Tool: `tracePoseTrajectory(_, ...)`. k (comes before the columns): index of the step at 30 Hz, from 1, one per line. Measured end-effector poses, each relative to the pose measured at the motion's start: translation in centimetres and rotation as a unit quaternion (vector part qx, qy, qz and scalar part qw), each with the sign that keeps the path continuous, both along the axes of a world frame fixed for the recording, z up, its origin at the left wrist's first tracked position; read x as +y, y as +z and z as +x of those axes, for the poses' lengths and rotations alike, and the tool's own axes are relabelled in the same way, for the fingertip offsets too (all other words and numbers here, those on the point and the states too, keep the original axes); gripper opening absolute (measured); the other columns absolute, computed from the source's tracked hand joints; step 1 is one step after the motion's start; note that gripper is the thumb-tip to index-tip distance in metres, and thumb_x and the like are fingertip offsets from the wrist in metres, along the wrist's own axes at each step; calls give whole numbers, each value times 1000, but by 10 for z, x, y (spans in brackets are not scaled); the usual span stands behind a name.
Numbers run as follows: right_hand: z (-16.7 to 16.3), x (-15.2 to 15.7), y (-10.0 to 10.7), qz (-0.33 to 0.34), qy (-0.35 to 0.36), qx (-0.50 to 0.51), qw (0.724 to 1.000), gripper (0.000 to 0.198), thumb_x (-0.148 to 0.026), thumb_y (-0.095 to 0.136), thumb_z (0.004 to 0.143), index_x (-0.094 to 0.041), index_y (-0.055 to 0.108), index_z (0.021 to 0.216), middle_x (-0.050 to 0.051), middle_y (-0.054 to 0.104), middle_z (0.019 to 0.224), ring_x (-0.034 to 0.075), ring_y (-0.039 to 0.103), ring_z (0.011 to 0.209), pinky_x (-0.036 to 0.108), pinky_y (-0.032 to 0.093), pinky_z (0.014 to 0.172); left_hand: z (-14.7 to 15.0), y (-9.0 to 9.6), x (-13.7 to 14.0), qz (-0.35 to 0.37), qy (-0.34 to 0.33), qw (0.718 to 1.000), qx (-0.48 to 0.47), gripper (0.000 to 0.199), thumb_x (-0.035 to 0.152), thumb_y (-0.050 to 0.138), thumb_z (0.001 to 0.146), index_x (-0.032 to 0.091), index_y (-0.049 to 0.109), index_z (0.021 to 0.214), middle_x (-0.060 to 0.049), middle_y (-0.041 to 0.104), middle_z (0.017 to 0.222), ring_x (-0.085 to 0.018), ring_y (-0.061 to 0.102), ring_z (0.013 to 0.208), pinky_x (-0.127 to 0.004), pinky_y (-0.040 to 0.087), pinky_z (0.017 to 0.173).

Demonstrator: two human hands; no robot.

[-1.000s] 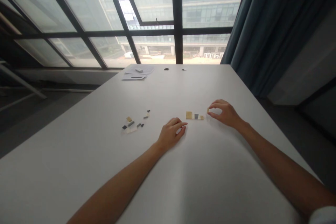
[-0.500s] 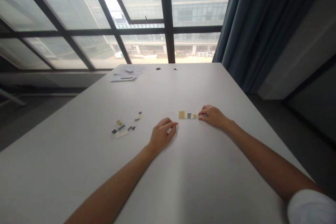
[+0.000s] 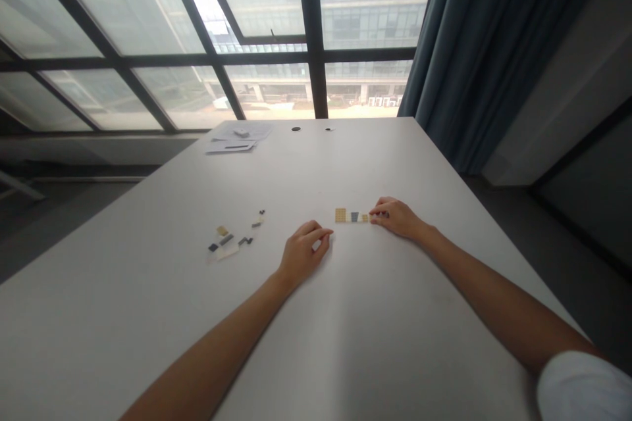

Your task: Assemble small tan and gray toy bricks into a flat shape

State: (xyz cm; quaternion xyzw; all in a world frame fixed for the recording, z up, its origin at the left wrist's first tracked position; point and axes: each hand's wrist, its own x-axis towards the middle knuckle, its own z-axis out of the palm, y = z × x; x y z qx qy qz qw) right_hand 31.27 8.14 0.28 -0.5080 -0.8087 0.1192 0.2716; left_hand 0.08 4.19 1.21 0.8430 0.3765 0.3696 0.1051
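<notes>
A narrow row of small toy building bricks lies on the white table (image 3: 316, 316). A studded tan plate (image 3: 340, 215) forms its left end, with a grey brick (image 3: 354, 216) and a small tan brick (image 3: 365, 218) farther along. My right hand (image 3: 395, 216) is closed on a small brick at the row's right end; the fingers mostly hide it. Left of the row and nearer to me, my left hand (image 3: 306, 248) rests with thumb and forefinger brought together. Whatever may be between those fingertips is too small to make out.
Several loose bricks lie to the left, among them a tan piece (image 3: 222, 231), a grey bar (image 3: 226, 239) and a pale flat piece (image 3: 228, 252). Papers (image 3: 232, 145) lie at the far left edge. A window and a blue curtain (image 3: 444, 66) are beyond.
The whole view has shifted very slightly. Both hands keep nearly the same places and poses, and the bricks lie as before.
</notes>
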Motion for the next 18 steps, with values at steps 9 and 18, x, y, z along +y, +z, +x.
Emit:
tracePoseTrajectory(9, -2, 0, -2, -7, -4, 5, 1000, 17, -27, 72, 84, -25, 79, 99, 3, 69, 92, 16, 61, 78, 29, 47, 71, 1, 2, -1, -1, 0, 1000, -1, 22, 23, 54, 96, 21, 75, 101, -3, 65, 86, -14, 62, 80, -24, 52, 72)
tracePoseTrajectory(18, -2, 0, 0, -24, -11, 2, 1000, 18, -27, 73, 84, -22, 80, 99, 5, 70, 93, 18, 61, 82, 30, 47, 76, 1, 1, -1, -15, 6, 1000, 7, 22, 23, 54, 96, 21, 75, 101, -3, 65, 87, -12, 61, 77, -23, 51, 70)
